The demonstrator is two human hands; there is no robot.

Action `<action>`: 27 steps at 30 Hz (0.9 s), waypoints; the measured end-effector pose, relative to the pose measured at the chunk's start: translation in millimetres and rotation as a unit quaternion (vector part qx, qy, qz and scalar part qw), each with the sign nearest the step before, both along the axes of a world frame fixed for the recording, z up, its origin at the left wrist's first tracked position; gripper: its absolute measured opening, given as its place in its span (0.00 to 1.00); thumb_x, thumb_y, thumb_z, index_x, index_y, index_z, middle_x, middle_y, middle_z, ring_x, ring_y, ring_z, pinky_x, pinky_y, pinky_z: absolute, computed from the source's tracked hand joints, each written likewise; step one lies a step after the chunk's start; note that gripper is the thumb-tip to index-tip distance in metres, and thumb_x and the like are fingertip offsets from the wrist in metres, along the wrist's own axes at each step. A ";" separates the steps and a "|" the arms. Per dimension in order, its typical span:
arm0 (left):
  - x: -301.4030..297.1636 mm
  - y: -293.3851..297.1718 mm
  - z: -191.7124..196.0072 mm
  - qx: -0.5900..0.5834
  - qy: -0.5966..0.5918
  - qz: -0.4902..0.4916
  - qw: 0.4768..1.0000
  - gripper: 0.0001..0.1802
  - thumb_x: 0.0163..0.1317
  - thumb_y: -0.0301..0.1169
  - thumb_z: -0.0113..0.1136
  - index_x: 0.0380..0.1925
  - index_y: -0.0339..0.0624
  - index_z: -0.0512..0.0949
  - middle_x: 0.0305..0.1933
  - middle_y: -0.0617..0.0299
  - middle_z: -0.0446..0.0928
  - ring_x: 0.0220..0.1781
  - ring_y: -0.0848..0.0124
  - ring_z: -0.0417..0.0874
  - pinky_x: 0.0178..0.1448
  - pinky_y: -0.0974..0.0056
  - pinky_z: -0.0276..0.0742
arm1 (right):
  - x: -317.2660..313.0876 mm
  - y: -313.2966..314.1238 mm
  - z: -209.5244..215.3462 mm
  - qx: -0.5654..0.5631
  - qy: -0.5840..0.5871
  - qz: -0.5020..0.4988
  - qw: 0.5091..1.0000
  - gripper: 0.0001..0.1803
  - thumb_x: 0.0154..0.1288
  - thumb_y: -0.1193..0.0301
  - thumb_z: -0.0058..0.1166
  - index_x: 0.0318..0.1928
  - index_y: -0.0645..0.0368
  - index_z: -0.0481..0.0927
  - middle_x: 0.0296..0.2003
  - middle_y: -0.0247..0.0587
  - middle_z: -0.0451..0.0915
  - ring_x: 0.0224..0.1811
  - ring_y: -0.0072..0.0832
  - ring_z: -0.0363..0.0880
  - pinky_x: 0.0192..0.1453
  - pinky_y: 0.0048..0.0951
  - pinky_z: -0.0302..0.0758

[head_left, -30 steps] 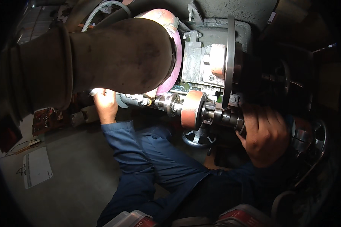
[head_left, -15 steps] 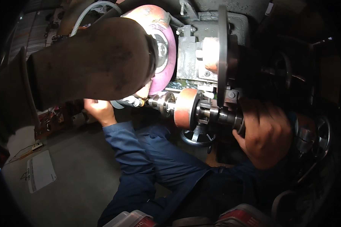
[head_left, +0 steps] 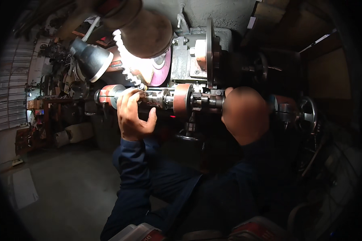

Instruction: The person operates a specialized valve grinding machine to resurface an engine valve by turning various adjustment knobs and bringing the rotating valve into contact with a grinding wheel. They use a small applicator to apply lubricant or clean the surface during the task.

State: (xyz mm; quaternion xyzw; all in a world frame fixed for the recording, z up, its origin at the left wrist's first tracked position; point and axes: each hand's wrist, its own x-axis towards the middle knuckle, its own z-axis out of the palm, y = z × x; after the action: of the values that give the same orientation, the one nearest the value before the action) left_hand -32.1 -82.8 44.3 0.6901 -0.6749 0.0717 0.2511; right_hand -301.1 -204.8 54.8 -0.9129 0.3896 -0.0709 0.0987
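A stepped metal shaft [head_left: 161, 99] lies level across the grinding machine, with a wide orange-red ring [head_left: 183, 100] around its middle. My left hand [head_left: 134, 116] reaches over the shaft's left end; its fingers lie on top and the thumb stands well apart. At the shaft's right end is my right hand [head_left: 247, 116], smeared by motion, its fingers mostly hidden behind its back. Just behind the shaft, a pink grinding wheel [head_left: 162, 71] shows in part below a large dark round housing [head_left: 147, 34].
A black lamp [head_left: 90, 60] and a white jointed hose [head_left: 126, 66] hang at the back left. Behind the ring stands a large upright metal disc [head_left: 210, 52]. Handwheels sit below the shaft [head_left: 190, 136] and at the right [head_left: 307, 114]. Shelves with clutter line the left wall.
My left hand has come from beneath the dark housing onto the shaft's left end. My right hand stays at the right end, now blurred. The view has shifted, showing the lamp and hose.
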 end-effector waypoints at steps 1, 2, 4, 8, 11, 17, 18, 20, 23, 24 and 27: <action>-1.3 -3.1 2.2 0.019 -0.003 -0.001 1.000 0.24 0.40 0.29 0.65 0.41 0.33 0.75 0.45 0.47 0.76 0.51 0.50 0.76 0.58 0.52 0.68 | 1.9 2.4 -3.8 -0.017 0.000 0.000 1.000 0.22 0.38 0.70 0.70 0.33 0.57 0.71 0.28 0.40 0.75 0.33 0.35 0.77 0.40 0.36 0.74; -1.3 -6.3 2.6 0.045 -0.013 -0.010 0.999 0.24 0.40 0.29 0.65 0.41 0.33 0.75 0.44 0.47 0.76 0.50 0.50 0.76 0.58 0.52 0.69 | 4.0 4.8 -9.0 -0.035 0.000 0.001 0.999 0.20 0.39 0.72 0.67 0.33 0.57 0.71 0.27 0.40 0.74 0.33 0.35 0.77 0.39 0.36 0.74; -1.2 -20.0 4.7 0.115 -0.014 -0.041 0.992 0.25 0.39 0.28 0.64 0.42 0.35 0.76 0.42 0.47 0.76 0.49 0.50 0.75 0.58 0.53 0.70 | 7.5 4.0 -17.1 -0.074 -0.014 0.002 0.997 0.14 0.41 0.76 0.60 0.30 0.57 0.70 0.24 0.40 0.73 0.30 0.35 0.76 0.35 0.36 0.73; -15.3 -36.9 -7.3 0.199 -0.033 -0.083 0.976 0.18 0.36 0.30 0.68 0.28 0.43 0.71 0.31 0.55 0.76 0.40 0.54 0.80 0.47 0.55 0.76 | 1.3 12.1 -37.7 -0.097 -0.044 0.014 0.994 0.12 0.41 0.75 0.60 0.27 0.58 0.70 0.23 0.40 0.72 0.29 0.35 0.76 0.34 0.36 0.72; -14.4 -29.4 -17.8 0.243 -0.036 -0.052 0.968 0.18 0.37 0.30 0.69 0.29 0.42 0.71 0.31 0.54 0.77 0.37 0.53 0.81 0.40 0.53 0.76 | -2.3 19.8 -44.2 -0.098 -0.031 0.017 0.995 0.12 0.41 0.74 0.61 0.26 0.58 0.70 0.23 0.40 0.73 0.28 0.35 0.76 0.34 0.36 0.72; -11.9 -26.3 -31.9 0.183 -0.065 -0.053 0.980 0.11 0.45 0.31 0.62 0.29 0.45 0.72 0.24 0.54 0.79 0.28 0.54 0.83 0.33 0.54 0.77 | -3.2 16.3 -42.3 -0.083 -0.013 0.026 0.996 0.16 0.40 0.70 0.66 0.27 0.57 0.71 0.23 0.40 0.75 0.29 0.36 0.76 0.35 0.37 0.72; -9.6 -25.6 -41.6 0.163 -0.067 -0.049 0.983 0.09 0.47 0.31 0.61 0.29 0.45 0.73 0.24 0.54 0.79 0.28 0.54 0.83 0.33 0.55 0.77 | -3.4 15.1 -40.9 -0.083 -0.009 0.030 0.996 0.16 0.40 0.69 0.66 0.27 0.57 0.71 0.23 0.40 0.75 0.29 0.36 0.77 0.36 0.37 0.72; -11.8 -24.0 -47.2 0.117 -0.070 -0.047 0.990 0.03 0.53 0.30 0.54 0.27 0.45 0.74 0.23 0.54 0.79 0.28 0.56 0.83 0.32 0.56 0.78 | -4.6 15.1 -40.7 -0.081 0.000 0.033 0.996 0.17 0.40 0.68 0.67 0.27 0.57 0.71 0.23 0.40 0.75 0.29 0.36 0.77 0.37 0.37 0.72; -10.2 -22.2 -53.3 0.124 -0.097 -0.030 0.987 0.03 0.53 0.31 0.54 0.28 0.46 0.74 0.23 0.54 0.79 0.28 0.56 0.83 0.32 0.55 0.78 | -4.4 15.4 -40.8 -0.072 0.013 0.036 0.997 0.17 0.40 0.68 0.67 0.28 0.57 0.72 0.24 0.40 0.76 0.30 0.36 0.78 0.38 0.36 0.73; -10.6 -21.2 -54.7 0.128 -0.098 -0.027 0.987 0.03 0.54 0.30 0.53 0.28 0.46 0.74 0.24 0.54 0.79 0.28 0.56 0.83 0.31 0.55 0.78 | -4.8 15.4 -39.8 -0.068 0.019 0.036 0.997 0.17 0.40 0.67 0.68 0.28 0.57 0.72 0.24 0.40 0.76 0.30 0.36 0.78 0.38 0.36 0.73; -11.5 -22.5 -53.9 0.128 -0.102 -0.025 0.986 0.03 0.55 0.30 0.53 0.28 0.46 0.75 0.24 0.54 0.79 0.28 0.57 0.83 0.31 0.56 0.78 | -4.3 14.4 -35.1 -0.058 0.034 0.034 0.997 0.18 0.40 0.67 0.68 0.28 0.57 0.72 0.25 0.40 0.77 0.30 0.36 0.78 0.39 0.36 0.73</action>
State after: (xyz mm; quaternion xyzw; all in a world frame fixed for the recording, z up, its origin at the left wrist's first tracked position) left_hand -43.6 -105.3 -9.6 0.6883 -0.7179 0.0483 0.0923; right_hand -305.3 -190.4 19.6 -0.9319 0.3564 -0.0586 0.0341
